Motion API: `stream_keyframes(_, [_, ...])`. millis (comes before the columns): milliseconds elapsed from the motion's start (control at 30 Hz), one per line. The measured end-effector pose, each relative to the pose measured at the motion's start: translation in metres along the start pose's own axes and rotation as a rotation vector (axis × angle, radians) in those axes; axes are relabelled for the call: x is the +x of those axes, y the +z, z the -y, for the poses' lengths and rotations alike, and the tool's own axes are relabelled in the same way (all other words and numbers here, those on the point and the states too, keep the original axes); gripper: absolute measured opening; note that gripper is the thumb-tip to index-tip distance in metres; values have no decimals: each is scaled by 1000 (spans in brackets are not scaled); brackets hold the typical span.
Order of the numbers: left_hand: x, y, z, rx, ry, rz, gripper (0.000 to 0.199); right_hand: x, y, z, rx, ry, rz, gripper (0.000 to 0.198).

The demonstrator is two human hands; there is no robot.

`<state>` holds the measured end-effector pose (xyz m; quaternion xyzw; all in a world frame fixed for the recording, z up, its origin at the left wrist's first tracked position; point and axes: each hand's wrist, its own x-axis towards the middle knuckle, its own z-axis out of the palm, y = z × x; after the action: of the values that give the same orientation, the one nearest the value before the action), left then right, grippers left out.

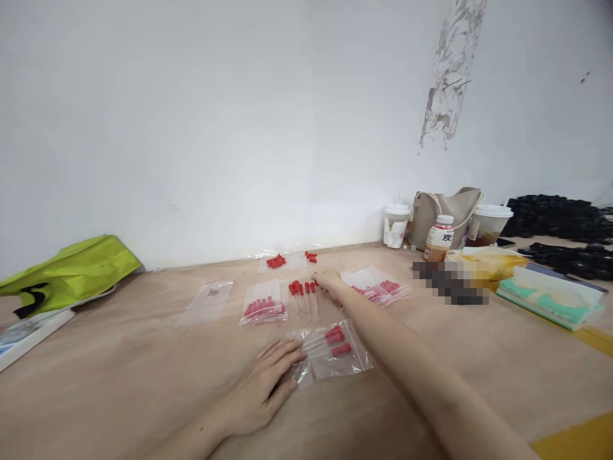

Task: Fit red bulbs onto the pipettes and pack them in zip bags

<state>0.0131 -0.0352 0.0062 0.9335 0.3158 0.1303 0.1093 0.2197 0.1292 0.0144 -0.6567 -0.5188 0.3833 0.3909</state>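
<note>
My left hand (268,380) lies with fingers spread, its fingertips on the end of a clear zip bag (330,367). Inside that bag are several glass droppers with red rubber bulbs (341,349). Beyond it, my right hand (328,280) reaches out and pinches the red bulb of a dropper (317,305) at the right end of a loose row. The other loose droppers (300,300) lie side by side, bulbs toward the wall. Filled bags of red-bulbed droppers flank the row: one on the left (263,306), others on the right (376,285), partly behind my right hand.
Two small heaps of red bulbs (276,261) lie on plastic near the wall. A flat clear bag (207,301) is at left. Farther left sits a yellow-green bag (71,271). At right stand a bottle (439,239), lidded cups (396,225), a grey bag (424,214) and a tissue pack (548,299).
</note>
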Motion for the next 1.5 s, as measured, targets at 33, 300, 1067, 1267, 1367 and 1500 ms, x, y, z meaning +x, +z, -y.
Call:
stream_keyframes(33, [0,0,0,9,2,8,38,-4,-8,1,47,-22,-7,23])
stream_keyframes(300, [0,-1,1,46,-5,34,40,-77,-101,-49,431,-316,-280,25])
stream_keyframes(1067, [0,1,2,66,-8,21,40,-127,-82,-93,677,-219,-65,43])
stream_keyframes(1267, [0,0,1,46,-2,0,41,-130,-83,-97,199,-440,79,22])
stream_keyframes(1367, [0,-1,1,33,-15,6,43,-129,-77,-97,33,-545,16,14])
stream_keyframes(1500, [-1,-1,0,23,-6,-3,45,-134,-67,-91,-19,-570,62,8])
